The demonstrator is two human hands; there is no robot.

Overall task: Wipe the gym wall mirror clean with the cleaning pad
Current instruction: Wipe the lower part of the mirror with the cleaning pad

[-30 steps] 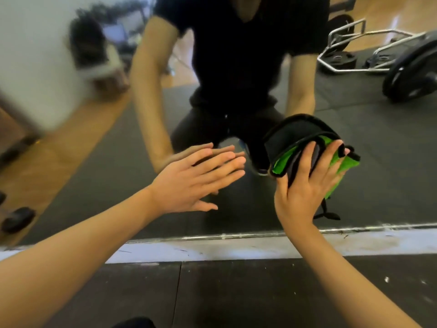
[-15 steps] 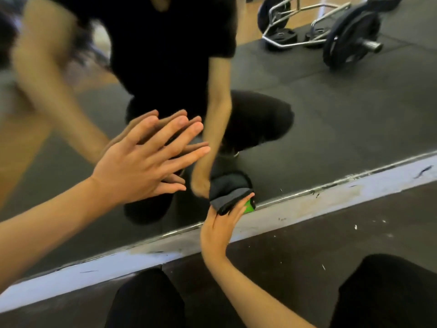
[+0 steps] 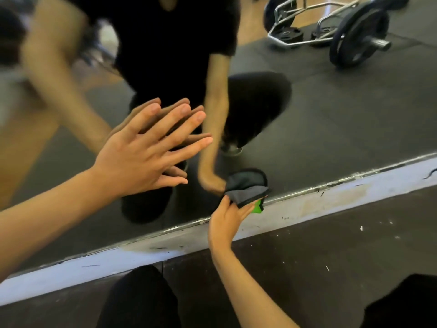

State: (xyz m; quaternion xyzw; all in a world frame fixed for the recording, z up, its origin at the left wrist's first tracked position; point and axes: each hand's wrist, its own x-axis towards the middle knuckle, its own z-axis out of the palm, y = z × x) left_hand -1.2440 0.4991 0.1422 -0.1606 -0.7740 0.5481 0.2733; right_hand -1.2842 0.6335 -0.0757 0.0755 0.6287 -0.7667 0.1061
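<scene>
The wall mirror (image 3: 343,119) fills the upper part of the head view and reflects my crouching body in black. My left hand (image 3: 144,155) lies flat against the glass, fingers spread, holding nothing. My right hand (image 3: 228,220) grips the cleaning pad (image 3: 247,192), dark grey with a green underside, and presses it to the glass right at the mirror's bottom edge. Above the pad, its reflection touches it.
A scuffed white baseboard (image 3: 331,200) runs diagonally below the mirror. Black rubber flooring (image 3: 319,256) lies in front, with my knees at the bottom. Reflected in the mirror is a trap bar with weight plates (image 3: 354,36) at the upper right.
My right hand has carried the pad from mid-height down to the mirror's bottom edge. My view has tilted down and left, while the left hand stays flat on the glass.
</scene>
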